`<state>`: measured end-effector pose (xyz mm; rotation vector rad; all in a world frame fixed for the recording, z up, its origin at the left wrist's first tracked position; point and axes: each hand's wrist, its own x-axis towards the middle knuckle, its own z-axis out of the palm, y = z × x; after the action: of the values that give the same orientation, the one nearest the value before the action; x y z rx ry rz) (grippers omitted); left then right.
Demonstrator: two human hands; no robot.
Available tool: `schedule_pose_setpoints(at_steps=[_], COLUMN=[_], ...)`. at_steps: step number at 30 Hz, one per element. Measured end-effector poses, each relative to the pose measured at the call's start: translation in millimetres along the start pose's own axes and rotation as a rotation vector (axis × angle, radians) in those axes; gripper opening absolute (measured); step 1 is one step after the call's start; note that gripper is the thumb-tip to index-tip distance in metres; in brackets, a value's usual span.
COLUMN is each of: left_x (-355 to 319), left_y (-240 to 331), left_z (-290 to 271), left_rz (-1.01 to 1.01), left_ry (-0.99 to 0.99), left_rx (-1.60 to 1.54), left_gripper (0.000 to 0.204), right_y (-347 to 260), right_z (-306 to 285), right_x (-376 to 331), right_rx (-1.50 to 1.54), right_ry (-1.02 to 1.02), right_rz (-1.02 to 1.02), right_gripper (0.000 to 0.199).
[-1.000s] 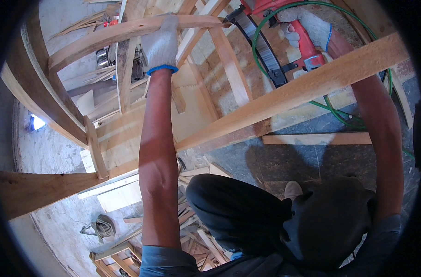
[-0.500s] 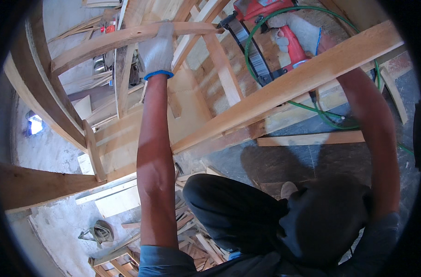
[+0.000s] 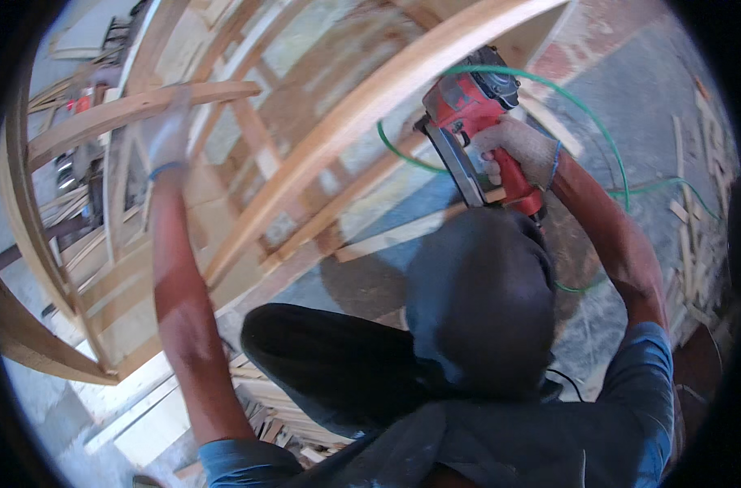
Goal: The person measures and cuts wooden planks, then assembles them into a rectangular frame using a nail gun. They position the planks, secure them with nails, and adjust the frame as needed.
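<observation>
We see pale, bare sawn wood in the frame (image 3: 362,114), matt knitted cloth gloves on both hands, glossy red plastic and dark metal on the nailer (image 3: 476,130), a smooth green hose (image 3: 606,138), and rough grey concrete floor (image 3: 631,73).

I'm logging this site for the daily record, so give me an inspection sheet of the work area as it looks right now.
Surface: grey concrete floor, dusty and marked.
Job's things: red nail gun against a long wooden beam of a timber frame; a second wooden rail crosses at the upper left.
Clutter: wood offcuts scattered along the right; thin strips piled below the frame.
Grippers: left hand, gloved, grips the rail; right hand, gloved, grips the nail gun's handle.
Cables: green hose loops from the gun over the floor.
Surroundings: more curved timber pieces at the left.
</observation>
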<state>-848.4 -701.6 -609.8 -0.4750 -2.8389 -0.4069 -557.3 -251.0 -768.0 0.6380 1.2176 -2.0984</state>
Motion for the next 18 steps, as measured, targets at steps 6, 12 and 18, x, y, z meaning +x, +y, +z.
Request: schedule_pose_setpoints(at_steps=[6, 12, 18], left_x=[16.1, -2.3, -9.3], left_y=[-9.1, -67.2, 33.6], left_z=[28.4, 39.4, -11.1], left_rz=[-0.045, -0.011, -0.215], left_ry=[0.03, -0.086, -0.089], left_rx=[-0.129, 0.162, 0.17], left_gripper=[0.047, 0.052, 0.056], right_y=[-28.1, -3.7, -24.8], right_z=[-35.4, -93.5, -67.8], right_x=[-108.5, -174.0, -271.1], right_rx=[-0.34, -0.932, -1.223], right_ry=[0.165, 0.169, 0.28], right_rz=[0.078, 0.49, 0.343], right_gripper=[0.015, 0.025, 0.06])
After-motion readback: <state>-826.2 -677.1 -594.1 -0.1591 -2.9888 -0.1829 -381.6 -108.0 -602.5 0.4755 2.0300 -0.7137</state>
